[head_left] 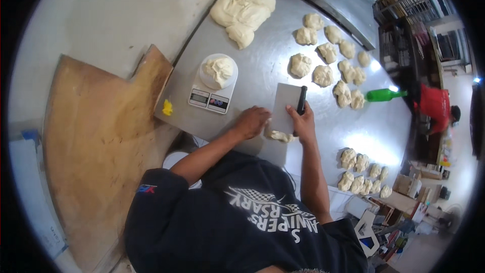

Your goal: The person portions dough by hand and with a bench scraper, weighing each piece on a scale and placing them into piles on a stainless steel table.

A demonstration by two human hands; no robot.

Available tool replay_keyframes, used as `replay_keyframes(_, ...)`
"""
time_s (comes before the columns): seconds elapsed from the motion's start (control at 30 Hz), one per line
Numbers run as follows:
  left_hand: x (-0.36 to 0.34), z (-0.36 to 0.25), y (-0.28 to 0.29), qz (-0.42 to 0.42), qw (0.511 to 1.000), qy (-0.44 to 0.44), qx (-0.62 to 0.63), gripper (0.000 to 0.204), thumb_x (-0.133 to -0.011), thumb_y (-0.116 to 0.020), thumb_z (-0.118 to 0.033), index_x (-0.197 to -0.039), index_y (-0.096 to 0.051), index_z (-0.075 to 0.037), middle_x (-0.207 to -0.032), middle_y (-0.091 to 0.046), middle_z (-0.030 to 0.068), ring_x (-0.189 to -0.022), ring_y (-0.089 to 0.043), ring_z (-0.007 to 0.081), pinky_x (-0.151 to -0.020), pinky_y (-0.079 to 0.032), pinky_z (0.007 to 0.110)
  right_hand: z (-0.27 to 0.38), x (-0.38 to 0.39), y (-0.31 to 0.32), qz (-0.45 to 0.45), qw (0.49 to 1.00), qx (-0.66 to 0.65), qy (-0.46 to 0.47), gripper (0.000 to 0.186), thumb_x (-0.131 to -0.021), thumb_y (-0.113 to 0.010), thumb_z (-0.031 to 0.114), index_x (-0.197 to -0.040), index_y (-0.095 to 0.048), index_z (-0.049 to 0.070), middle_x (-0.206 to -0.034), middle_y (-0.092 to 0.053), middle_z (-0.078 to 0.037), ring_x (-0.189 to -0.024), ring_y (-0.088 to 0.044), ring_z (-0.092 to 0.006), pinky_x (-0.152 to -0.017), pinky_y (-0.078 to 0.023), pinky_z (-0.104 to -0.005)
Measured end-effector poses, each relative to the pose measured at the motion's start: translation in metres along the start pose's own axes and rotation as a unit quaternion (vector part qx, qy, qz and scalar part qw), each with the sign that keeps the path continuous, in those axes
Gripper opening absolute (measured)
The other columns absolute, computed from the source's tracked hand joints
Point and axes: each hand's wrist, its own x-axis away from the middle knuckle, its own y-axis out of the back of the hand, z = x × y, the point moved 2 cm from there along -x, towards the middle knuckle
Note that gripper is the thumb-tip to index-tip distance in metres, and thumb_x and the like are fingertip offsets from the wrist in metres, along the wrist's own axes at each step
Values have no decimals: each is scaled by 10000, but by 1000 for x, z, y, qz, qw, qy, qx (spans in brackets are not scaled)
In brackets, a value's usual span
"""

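A dough scraper with a wide metal blade (286,107) and a black handle is in my right hand (304,125), its fingers closed round it. The blade stands close above a small piece of dough (281,136) near the table's front edge. My left hand (251,123) is at the left of the blade, fingers bent together on a bit of pale dough, partly hidden under them. Left of that, a white kitchen scale (227,92) carries a lump of dough (218,71). Farther back lies a large mass of dough (245,10).
Several dough portions (323,76) lie at the back right of the steel table (262,71), and more dough portions (361,172) at the right front. A green bottle (384,94) lies near the right edge. A wooden board (96,121) leans left. Another person in red (434,108) is far right.
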Motion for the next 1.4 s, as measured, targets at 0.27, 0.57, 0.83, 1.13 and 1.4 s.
replay_keyframes(0.27,-3,-24,0,31,999,-17,13,249,-876,-724,-147,-1122,-738,-108,-1119,-662,81,-1115,-610,284,-999,-484,439,-47,49,37,-54,990,97,-92,358,-897,-785,288,-987,-620,-17,-805,-680,-115,-699,-616,-177,-638,-498,-365)
replay_keyframes(0.57,1,-36,-5,13,998,41,52,184,-826,-816,-192,-978,-776,-97,-1045,-662,72,-1023,-644,290,-906,-532,416,-72,69,22,-31,986,154,-58,380,-890,-784,285,-986,-597,-31,-806,-681,-181,-716,-663,-280,-656,-515,-408)
replay_keyframes(0.83,20,-19,-15,31,960,218,172,210,-933,-763,-205,-1048,-779,-30,-917,-764,127,-796,-726,267,-747,-569,377,-74,66,6,-15,987,149,-61,383,-896,-779,283,-1028,-593,-25,-874,-692,-203,-772,-680,-303,-695,-526,-424)
replay_keyframes(1.13,19,-25,-4,-13,941,235,245,243,-973,-743,-236,-1044,-773,-6,-816,-763,97,-702,-683,132,-665,-538,309,-64,63,-11,-62,985,160,-34,410,-890,-774,298,-1041,-602,-42,-919,-697,-277,-883,-701,-443,-752,-533,-484)
replay_keyframes(1.4,7,-39,37,-51,933,158,319,211,-992,-692,-162,-1140,-714,-14,-1038,-745,151,-927,-726,201,-795,-579,327,-58,62,-10,-38,960,274,-40,419,-881,-777,299,-1046,-601,-45,-889,-695,-278,-841,-690,-465,-720,-528,-484)
